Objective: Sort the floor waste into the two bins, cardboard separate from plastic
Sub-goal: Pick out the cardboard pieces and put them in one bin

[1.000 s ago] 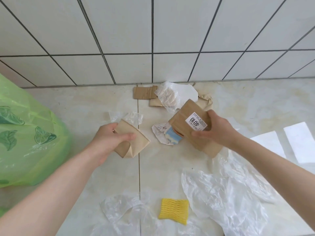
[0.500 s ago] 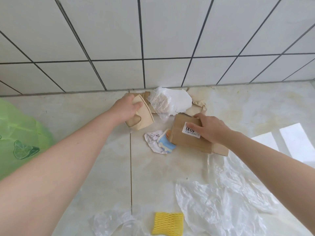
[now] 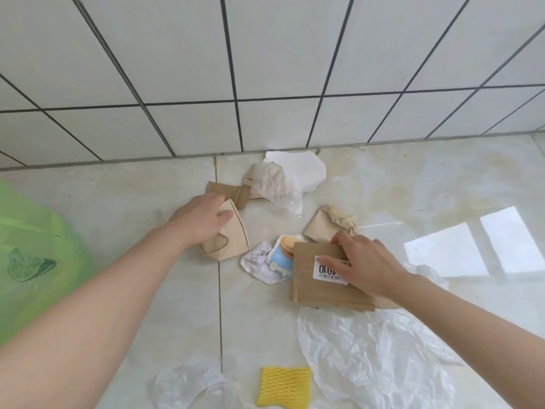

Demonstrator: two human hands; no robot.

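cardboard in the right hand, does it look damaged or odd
Yes. The labelled cardboard piece under the right hand is flattened and creased, with a torn lower edge. Its white barcode label sits upside down.

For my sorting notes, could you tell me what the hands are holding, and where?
Left hand grips the folded beige cardboard at its left edge; right hand grips the labelled brown cardboard at its top edge.

A white tiled wall [image 3: 280, 60] with dark grout meets a glossy, pale marbled floor [image 3: 427, 178]. Bright window reflections [image 3: 472, 249] gleam on the floor at right.
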